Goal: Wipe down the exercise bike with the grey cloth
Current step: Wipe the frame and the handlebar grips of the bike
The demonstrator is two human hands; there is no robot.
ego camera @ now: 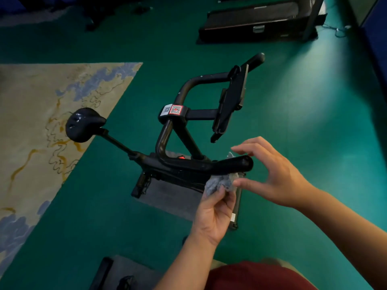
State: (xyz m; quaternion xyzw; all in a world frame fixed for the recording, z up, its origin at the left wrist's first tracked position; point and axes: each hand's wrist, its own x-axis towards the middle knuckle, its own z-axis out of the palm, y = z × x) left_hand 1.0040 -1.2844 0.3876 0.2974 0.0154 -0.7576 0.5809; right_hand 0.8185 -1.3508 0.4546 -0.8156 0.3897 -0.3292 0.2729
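Observation:
The black exercise bike (180,130) stands on the green floor below me, seat at the left, handlebars and tablet holder at the right. Its near handlebar grip (232,164) points right. My left hand (213,216) grips the crumpled grey cloth (219,183) just under that grip. My right hand (272,172) hovers at the end of the grip, fingers spread above it and thumb beside the cloth; a bit of cloth shows above the grip near my fingertips.
A beige and blue rug (41,132) lies to the left of the bike. A black treadmill (259,21) sits at the far right. A grey mat (173,195) lies under the bike. Another dark mat (119,273) is near my feet.

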